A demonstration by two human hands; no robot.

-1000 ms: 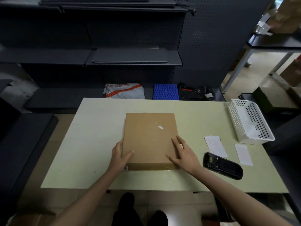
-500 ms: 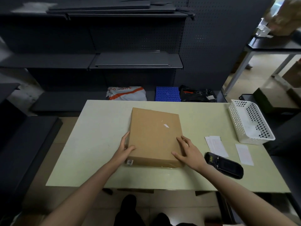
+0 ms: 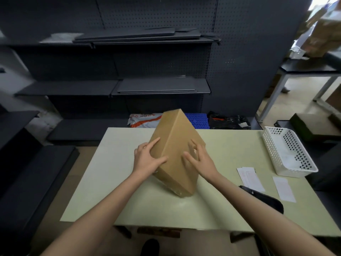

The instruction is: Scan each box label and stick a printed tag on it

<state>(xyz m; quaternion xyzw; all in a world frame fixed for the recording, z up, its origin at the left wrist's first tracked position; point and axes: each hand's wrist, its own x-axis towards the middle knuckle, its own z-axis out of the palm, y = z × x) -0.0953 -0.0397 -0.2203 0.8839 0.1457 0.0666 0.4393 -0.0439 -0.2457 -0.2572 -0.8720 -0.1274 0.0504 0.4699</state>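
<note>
While tipped up on one edge mid-table, box (image 3: 175, 150) braced between left hand (image 3: 147, 159) and right hand (image 3: 200, 161), fingers spread flat. No tag stuck yet; scanner (image 3: 263, 200) untouched, printed tags (image 3: 251, 179) lying beside it.

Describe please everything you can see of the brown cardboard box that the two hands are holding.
The brown cardboard box is flat, rectangular and plain, with clear tape glinting at its near lower corner. It is tilted up on edge above the pale green table, one long edge on top. The left hand presses on its left face, the right hand on its right face, fingers spread. No label is visible on these faces.
</note>
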